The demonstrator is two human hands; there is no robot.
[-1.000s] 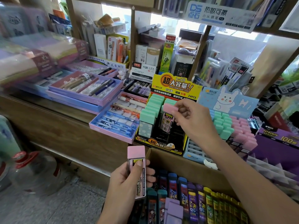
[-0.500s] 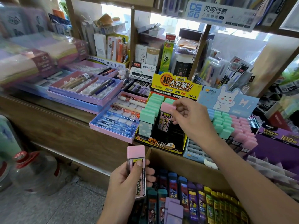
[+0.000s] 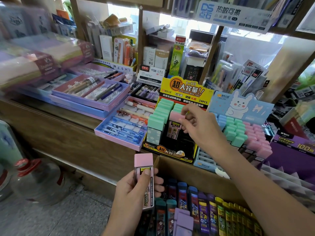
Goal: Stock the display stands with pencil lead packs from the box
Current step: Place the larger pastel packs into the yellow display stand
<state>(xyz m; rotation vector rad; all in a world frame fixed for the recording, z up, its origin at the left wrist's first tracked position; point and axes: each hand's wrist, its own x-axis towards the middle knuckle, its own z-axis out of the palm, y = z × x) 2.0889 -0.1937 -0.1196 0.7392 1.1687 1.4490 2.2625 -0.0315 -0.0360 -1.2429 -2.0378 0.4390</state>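
Right grip (image 3: 199,126) pinching pink cap of pack (image 3: 175,117), upright in black stand (image 3: 170,149) beside mint packs (image 3: 160,114), left grip (image 3: 134,193) wrapped round second pack (image 3: 144,167), pink cap, clear body, above box (image 3: 196,174)

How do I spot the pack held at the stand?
Find the black display stand with the yellow header card. In its second column the right hand pinches a pack by its cap. It alone there has a pink cap; its neighbours are mint green.

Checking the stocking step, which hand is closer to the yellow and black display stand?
Right. The right hand is over the display stand, pinching a pink pack; the left hand is lower, in front of it, holding a second pack.
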